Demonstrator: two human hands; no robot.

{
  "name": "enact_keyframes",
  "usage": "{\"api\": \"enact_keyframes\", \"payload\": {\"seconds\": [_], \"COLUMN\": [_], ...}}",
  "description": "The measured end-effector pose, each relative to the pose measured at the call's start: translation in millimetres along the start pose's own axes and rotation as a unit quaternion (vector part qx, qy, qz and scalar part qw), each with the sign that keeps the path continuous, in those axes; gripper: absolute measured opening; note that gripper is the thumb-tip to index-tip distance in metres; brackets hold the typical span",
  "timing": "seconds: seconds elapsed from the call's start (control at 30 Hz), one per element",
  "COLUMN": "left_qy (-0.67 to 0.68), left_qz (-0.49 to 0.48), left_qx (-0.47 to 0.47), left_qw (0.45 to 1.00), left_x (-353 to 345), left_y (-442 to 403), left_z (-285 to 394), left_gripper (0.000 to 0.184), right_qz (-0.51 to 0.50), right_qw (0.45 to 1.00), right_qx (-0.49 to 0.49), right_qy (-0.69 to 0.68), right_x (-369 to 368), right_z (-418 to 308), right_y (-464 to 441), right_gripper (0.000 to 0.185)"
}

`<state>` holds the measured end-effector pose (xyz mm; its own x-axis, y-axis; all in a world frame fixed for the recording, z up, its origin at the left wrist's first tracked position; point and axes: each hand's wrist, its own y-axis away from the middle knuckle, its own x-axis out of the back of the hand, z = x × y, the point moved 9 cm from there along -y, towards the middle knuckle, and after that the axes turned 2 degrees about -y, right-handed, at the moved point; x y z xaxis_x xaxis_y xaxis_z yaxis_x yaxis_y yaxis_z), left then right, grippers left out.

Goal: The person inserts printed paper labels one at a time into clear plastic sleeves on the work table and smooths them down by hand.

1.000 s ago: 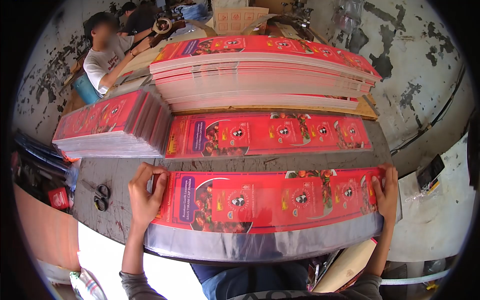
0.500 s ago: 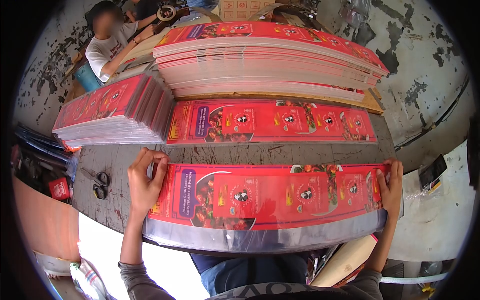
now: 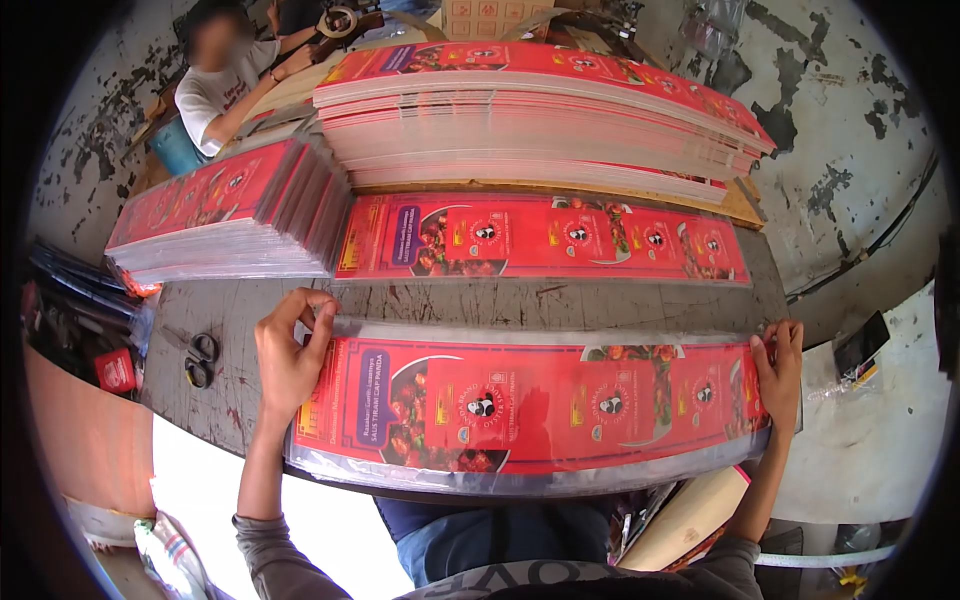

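In the head view, a long rectangular red printed sheet (image 3: 540, 400) with panda logos and pictures of food lies lengthwise in front of the person, inside a clear, glossy plastic sleeve (image 3: 590, 480) whose bare margins show along its far and near sides. The sleeve rests on a grey, scratched tabletop (image 3: 450, 303), at its near edge. The left hand (image 3: 288, 350) is nearly closed at the sleeve's far left corner, thumb and bent fingers drawn together to pinch it. The right hand (image 3: 780, 372) grips the other end, its thumb laid over the right edge and its fingers curled just outside; how tightly either hand presses cannot be told. Left of the left hand lie black-handled metal scissors (image 3: 200, 360). Beyond the sleeve, well apart from both hands, a second red printed strip in clear plastic (image 3: 540, 238) lies flat. Just left of that strip stands a stack of plastic-wrapped red strips (image 3: 195, 205), and behind it a taller stack of long red cards (image 3: 540, 120) sits on a flat wooden board (image 3: 745, 203). At far left sits a co-worker in a white T-shirt (image 3: 212, 100)
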<state>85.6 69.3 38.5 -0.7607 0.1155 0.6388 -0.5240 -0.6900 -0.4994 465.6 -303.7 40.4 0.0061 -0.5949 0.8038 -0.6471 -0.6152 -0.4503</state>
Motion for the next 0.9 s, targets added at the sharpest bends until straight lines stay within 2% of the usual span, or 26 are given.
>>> {"api": "enact_keyframes", "payload": {"seconds": [0.13,0.2,0.23,0.3,0.4,0.6,0.73,0.8,0.87,0.9], "left_qy": [0.009,-0.069,-0.070,-0.065,-0.034,-0.027,0.005,0.004,0.004,0.006], "left_qz": [0.002,-0.030,-0.026,-0.095,-0.119,-0.123,-0.116,-0.120,-0.118,-0.117], "left_qx": [0.006,-0.112,-0.113,-0.111,-0.096,-0.114,-0.124,-0.124,-0.127,-0.131], "left_qw": [1.000,0.991,0.991,0.987,0.988,0.985,0.986,0.985,0.985,0.984], "left_x": [3.0,3.1,8.0,2.7,2.5,-4.2,-5.4,-5.9,-6.6,-7.2], "left_y": [1.3,0.7,-1.2,0.5,3.8,9.8,8.9,8.9,9.3,9.5], "left_z": [-3.1,19.2,22.5,27.4,25.1,25.9,25.3,26.7,24.7,24.6], "left_gripper": [0.005,0.010,0.010,0.017,0.022,0.026,0.023,0.021,0.021,0.020], "right_qz": [-0.001,0.008,0.011,0.025,0.019,0.030,0.022,-0.024,-0.121,-0.154], "right_qw": [1.000,1.000,1.000,0.999,0.999,0.998,0.999,0.994,0.984,0.968], "right_qx": [-0.002,0.009,0.012,0.044,0.044,0.027,0.032,0.106,0.127,0.197], "right_qy": [0.007,-0.014,-0.014,0.008,0.008,-0.057,-0.004,0.021,-0.013,-0.007], "right_x": [0.9,2.7,2.2,4.0,6.6,11.5,14.0,5.4,-13.8,-21.2], "right_z": [-4.1,-7.6,-6.8,-6.9,-4.4,1.2,-22.5,-58.1,-94.4,-123.9], "right_y": [1.0,-0.4,-1.0,0.3,0.7,2.3,0.4,1.5,4.8,8.3], "right_gripper": [0.021,0.020,0.020,0.018,0.018,0.021,0.022,0.027,0.044,0.052]}}
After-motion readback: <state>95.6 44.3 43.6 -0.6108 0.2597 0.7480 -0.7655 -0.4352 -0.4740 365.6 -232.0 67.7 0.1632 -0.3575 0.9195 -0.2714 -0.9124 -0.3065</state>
